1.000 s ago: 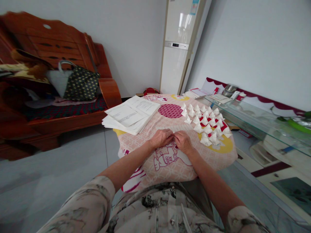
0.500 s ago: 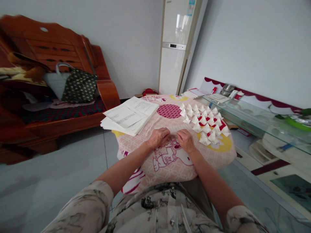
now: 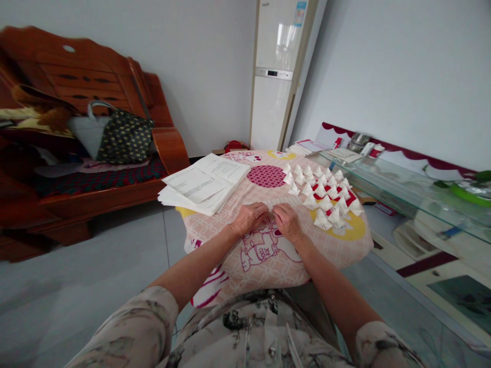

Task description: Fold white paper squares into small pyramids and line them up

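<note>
Both of my hands meet over the near middle of the cloth-covered table (image 3: 215, 235). My left hand (image 3: 249, 217) is closed, its fingertips pinching a pale piece of paper (image 3: 270, 210). From the other side my right hand (image 3: 287, 221) pinches the same paper, with its fingertips almost against those of the left. Most of the paper is hidden by the fingers, so its shape cannot be made out. To the right of my hands stand several small folded white paper pieces (image 3: 323, 220) in rough rows. Beyond my left hand lies a stack of printed sheets (image 3: 195, 184).
A glass-topped cabinet (image 3: 414, 204) runs along the right, with cups and a green dish (image 3: 471, 194) on it. More papers (image 3: 307, 147) lie at the table's far edge. On the left a wooden sofa (image 3: 169, 153) holds bags. A white air conditioner (image 3: 270, 107) stands behind.
My right hand has moved left, closing the gap to my left hand; less of the paper shows between them. My left hand has stayed nearly in place.
</note>
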Motion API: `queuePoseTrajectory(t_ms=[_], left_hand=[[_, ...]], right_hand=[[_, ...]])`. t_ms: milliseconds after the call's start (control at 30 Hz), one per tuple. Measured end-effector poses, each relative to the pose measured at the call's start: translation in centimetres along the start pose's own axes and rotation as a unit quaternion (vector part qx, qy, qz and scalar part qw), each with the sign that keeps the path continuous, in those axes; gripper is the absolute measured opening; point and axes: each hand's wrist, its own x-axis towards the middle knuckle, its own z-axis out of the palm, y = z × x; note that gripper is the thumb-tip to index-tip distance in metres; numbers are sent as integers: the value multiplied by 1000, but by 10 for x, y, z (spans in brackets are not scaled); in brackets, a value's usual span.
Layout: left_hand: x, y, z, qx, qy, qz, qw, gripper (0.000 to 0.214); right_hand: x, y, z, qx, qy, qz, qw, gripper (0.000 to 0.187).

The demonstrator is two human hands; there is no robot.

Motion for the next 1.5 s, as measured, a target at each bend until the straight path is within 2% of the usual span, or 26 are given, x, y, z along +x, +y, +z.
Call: queuePoseTrajectory(t_ms=[233, 333, 400, 467, 567, 667, 767, 867, 1000, 1100, 1200, 1267, 1367, 1500], left_hand=[[-2, -6, -1, -6, 33, -3, 999, 26], [-2, -7, 0, -6, 46, -10, 999, 27], [-1, -7, 0, -2, 46, -9, 999, 27], [-1, -6, 1, 1, 40, -4, 999, 27], [0, -2, 1, 6, 21, 4, 1000, 27], [1, 1, 2, 9, 5, 24, 1000, 26], [1, 2, 3, 13, 2, 31, 999, 22], [0, 0, 1, 7, 21, 10, 1000, 18], [-3, -4, -6, -32, 86, -23, 996, 21], [-1, -5, -6, -51, 66, -15, 996, 28], [1, -5, -2, -52, 40, -16, 998, 21], [3, -5, 1, -46, 42, -21, 998, 24], [2, -4, 2, -35, 43, -16, 998, 27], [1, -3, 0, -11, 30, -4, 999, 28]], right_hand=[[-10, 28, -10, -17, 37, 57, 998, 24], [-13, 35, -15, -40, 91, 108, 989, 24], [-11, 31, -15, -46, 113, 105, 987, 24], [-8, 21, -12, -34, 93, 58, 993, 23], [-1, 4, -4, -14, 27, 8, 1000, 25], [1, -2, 2, -10, -14, -3, 1000, 24], [0, 0, 2, -12, -30, 6, 999, 28], [-2, 4, 1, -18, -25, 16, 999, 29], [-3, 8, -4, 7, 23, 50, 998, 27], [-1, 9, -7, 55, 54, 71, 995, 24], [0, 9, -9, 98, 50, 75, 991, 23], [0, 9, -10, 113, 46, 77, 990, 23], [0, 9, -10, 106, 46, 77, 990, 23], [-1, 3, -11, 45, 51, 55, 996, 22]])
